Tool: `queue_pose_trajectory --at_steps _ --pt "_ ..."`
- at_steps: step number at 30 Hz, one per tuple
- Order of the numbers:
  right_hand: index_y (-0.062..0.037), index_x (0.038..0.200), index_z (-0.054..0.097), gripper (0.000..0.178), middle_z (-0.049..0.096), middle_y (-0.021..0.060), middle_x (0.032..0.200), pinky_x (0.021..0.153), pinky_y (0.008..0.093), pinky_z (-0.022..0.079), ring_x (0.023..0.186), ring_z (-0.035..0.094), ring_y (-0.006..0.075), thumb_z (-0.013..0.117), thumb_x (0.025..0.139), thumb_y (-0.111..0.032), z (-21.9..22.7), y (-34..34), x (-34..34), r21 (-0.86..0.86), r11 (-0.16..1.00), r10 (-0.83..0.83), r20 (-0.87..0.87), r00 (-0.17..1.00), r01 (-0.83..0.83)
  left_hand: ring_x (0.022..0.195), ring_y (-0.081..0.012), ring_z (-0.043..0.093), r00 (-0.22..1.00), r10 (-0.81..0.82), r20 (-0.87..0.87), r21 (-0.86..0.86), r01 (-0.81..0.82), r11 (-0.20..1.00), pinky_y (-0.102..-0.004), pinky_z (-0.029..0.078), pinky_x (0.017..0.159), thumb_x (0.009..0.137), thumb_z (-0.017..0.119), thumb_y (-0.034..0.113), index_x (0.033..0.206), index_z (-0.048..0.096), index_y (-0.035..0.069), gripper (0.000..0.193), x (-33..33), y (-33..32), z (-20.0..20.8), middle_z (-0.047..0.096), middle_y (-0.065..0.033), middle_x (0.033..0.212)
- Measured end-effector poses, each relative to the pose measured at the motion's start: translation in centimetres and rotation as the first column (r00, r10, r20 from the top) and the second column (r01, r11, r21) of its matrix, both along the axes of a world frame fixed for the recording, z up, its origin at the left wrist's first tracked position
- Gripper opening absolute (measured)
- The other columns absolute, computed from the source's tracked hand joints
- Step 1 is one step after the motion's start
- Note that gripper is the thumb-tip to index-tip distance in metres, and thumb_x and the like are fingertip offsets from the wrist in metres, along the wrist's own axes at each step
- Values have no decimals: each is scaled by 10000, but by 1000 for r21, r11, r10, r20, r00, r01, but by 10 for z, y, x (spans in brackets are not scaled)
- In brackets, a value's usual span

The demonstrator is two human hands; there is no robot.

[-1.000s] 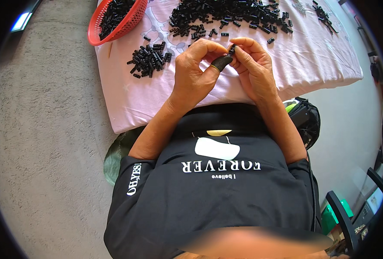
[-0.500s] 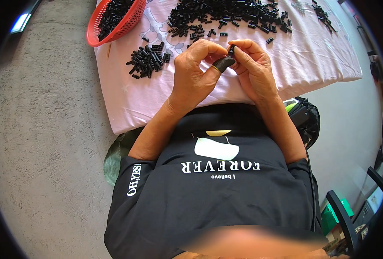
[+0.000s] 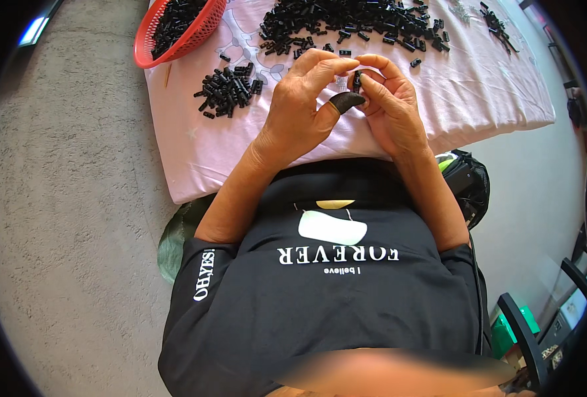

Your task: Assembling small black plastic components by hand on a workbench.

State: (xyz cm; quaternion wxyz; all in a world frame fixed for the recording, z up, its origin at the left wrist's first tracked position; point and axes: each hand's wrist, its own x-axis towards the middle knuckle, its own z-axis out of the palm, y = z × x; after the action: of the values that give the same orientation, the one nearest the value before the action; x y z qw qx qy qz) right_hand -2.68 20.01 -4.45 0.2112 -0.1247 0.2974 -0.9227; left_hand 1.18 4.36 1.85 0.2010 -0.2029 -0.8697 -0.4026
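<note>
Both your hands are up together over the pink cloth (image 3: 479,99) on the desk: your left hand (image 3: 300,109), with a dark cap on its thumb tip, and your right hand (image 3: 389,106) have their grip pinched tight on one small black part (image 3: 357,81) between the fingertips. Beyond it lies the big pile of black parts (image 3: 353,23), a smaller heap (image 3: 227,89) sits to your left, and the red basket (image 3: 204,33) holds more.

A basket (image 3: 149,58) sits left on the cloth (image 3: 479,86), a small pile (image 3: 228,88) beside it, a bigger heap (image 3: 346,23) to the right.
</note>
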Motion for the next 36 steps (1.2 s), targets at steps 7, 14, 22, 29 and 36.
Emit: queue_pose_trajectory --at_steps 7,14,22,29,36 --pt "-5 1204 614 266 695 80 984 645 174 478 763 592 53 629 946 -65 -1 1 -1 -12 1000 23 25 999 -23 882 -206 636 998 -50 25 -97 53 994 -298 524 743 780 669 -14 1152 651 49 378 -3 -3 2 615 -105 1065" --pt "0 1150 655 219 706 91 943 605 155 458 702 576 48 633 940 -55 -2 4 -1 -29 998 63 27 998 -62 846 -217 655 997 -64 -41 -78 60 995 -304 543 743 746 653 -72 1102 642 8 365 -1 4 3 620 -118 1031" --pt "-6 1130 665 207 706 95 942 602 153 470 694 586 45 648 928 -49 -3 7 -2 -22 996 87 27 996 -86 854 -310 639 996 -41 -83 -29 39 999 -369 535 735 731 714 -21 1049 642 23 329 0 7 0 625 -140 963" --pt "-18 1096 678 178 700 109 991 630 178 503 765 629 86 642 922 -23 -1 8 -2 -86 990 112 28 993 -109 819 -233 687 990 -50 -135 -32 46 998 -300 566 720 740 646 -110 1040 680 0 321 -1 7 6 659 -126 983" --pt "2 1126 641 179 694 117 1016 634 171 489 782 623 80 591 964 -56 -4 7 -2 -74 995 70 51 996 -66 798 -203 662 996 -67 -63 -25 66 998 -296 553 711 791 723 18 1053 655 15 270 -5 5 3 635 -113 950"
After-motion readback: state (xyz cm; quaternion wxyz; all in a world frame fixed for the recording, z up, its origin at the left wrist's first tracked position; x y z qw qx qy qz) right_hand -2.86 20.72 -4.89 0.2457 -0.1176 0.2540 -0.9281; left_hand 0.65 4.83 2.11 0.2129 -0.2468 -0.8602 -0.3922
